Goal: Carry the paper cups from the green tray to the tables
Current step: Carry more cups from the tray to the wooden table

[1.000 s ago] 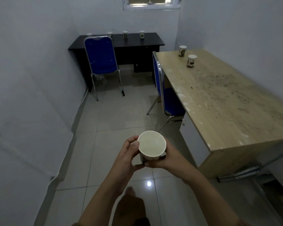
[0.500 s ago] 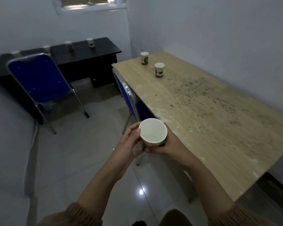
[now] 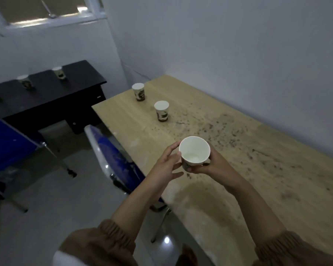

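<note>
— Where is the cup?
— My left hand [image 3: 167, 164] lies slack, fingers straight, just beside the cup [image 3: 194, 152]. My right hand [image 3: 210, 164] grips it upright over the table [image 3: 258, 169].
— And the room?
— At left, the desk [image 3: 46, 96] bears desk cups [image 3: 59, 72]. Then a chair [image 3: 112, 156], and table cups [image 3: 161, 110] farther along.

My right grip [image 3: 210, 166] holds the held cup [image 3: 194, 150] from its right side, above the near desk [image 3: 258, 179]. My left grip [image 3: 165, 164] sits just left of that cup, touching it or nearly so; I can't quite tell. Ahead of the grips and slightly left, the nearer cup [image 3: 161, 111] stands on this desk, with the farther cup [image 3: 138, 92] behind it. A chair [image 3: 112, 156] is at the desk's edge, left of the grips. Well beyond, further left, the far desk [image 3: 75, 89] carries a right-hand cup [image 3: 59, 72] and a left-hand cup [image 3: 25, 81].
</note>
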